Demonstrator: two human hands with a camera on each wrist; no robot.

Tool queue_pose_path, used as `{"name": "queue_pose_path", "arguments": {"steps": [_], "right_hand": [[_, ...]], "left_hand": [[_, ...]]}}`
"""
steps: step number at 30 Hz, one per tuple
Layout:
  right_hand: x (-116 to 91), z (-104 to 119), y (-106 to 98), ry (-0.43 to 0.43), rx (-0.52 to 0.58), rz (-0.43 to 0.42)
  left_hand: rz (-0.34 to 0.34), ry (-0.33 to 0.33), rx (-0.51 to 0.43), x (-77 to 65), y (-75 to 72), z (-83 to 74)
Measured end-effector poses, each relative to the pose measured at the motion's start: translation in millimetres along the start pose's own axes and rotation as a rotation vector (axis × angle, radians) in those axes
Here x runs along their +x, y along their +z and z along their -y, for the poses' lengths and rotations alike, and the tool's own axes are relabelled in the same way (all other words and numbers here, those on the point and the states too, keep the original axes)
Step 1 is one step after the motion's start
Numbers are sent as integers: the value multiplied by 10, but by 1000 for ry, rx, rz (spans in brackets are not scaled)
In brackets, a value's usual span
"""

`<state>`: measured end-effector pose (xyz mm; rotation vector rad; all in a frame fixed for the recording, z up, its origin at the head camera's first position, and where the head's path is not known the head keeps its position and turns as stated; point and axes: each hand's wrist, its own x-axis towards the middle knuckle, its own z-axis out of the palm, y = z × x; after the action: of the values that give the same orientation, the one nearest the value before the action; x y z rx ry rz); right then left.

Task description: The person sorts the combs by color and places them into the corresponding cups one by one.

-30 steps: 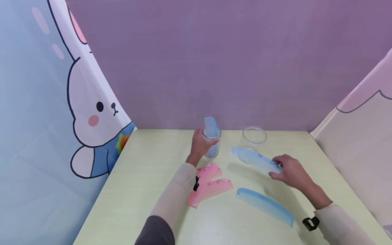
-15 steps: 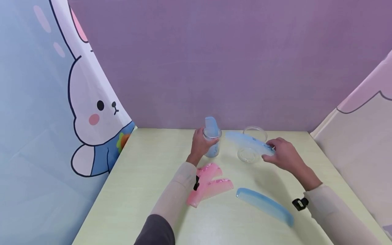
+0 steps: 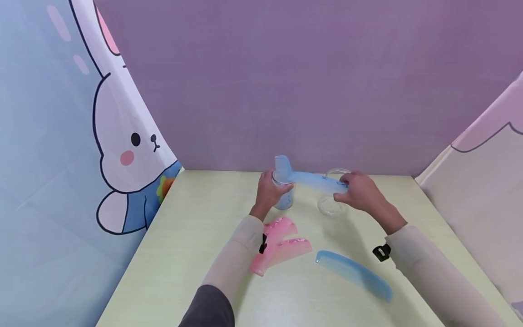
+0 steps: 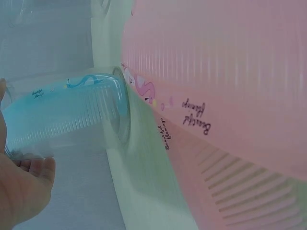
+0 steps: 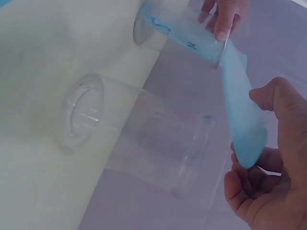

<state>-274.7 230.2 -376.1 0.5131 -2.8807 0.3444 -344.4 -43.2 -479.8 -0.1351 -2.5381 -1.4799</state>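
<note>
My left hand (image 3: pixel 269 190) grips a clear cup (image 4: pixel 103 136) standing upright near the table's back. Inside the cup leans a blue comb (image 3: pixel 282 163), its upper end sticking out above the rim. My right hand (image 3: pixel 361 195) pinches one end of another blue comb (image 3: pixel 316 181), held nearly level in the head view. This comb's far end is at the cup's mouth; whether it touches the rim I cannot tell. In the right wrist view, thumb and fingers hold the comb's rounded end (image 5: pixel 250 148).
A second clear cup (image 3: pixel 330 206) stands behind and below my right hand. Two pink combs, one (image 3: pixel 279 231) overlapping the other (image 3: pixel 296 247), lie near my left forearm. Another blue comb (image 3: pixel 355 274) lies at the front right. A purple backdrop (image 3: pixel 310 91) rises behind the table.
My right hand has moved left and away from me, bringing its blue comb from over the table to the held cup's mouth. The left hand stays on the cup.
</note>
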Motion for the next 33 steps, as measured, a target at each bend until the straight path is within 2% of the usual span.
{"name": "queue_pose_path", "arguments": {"steps": [17, 21, 26, 30, 33], "right_hand": [[329, 250, -205, 44, 56, -24], [439, 352, -232, 74, 95, -86], [595, 497, -180, 94, 135, -228], [705, 599, -116, 88, 266, -318], [756, 662, -69, 65, 354, -320]], "left_hand": [[1, 1, 37, 5, 11, -30], [2, -14, 44, 5, 10, -51], [-3, -23, 53, 8, 12, -53], [-3, -23, 54, 9, 16, -46], [4, -34, 68, 14, 8, -38]]}}
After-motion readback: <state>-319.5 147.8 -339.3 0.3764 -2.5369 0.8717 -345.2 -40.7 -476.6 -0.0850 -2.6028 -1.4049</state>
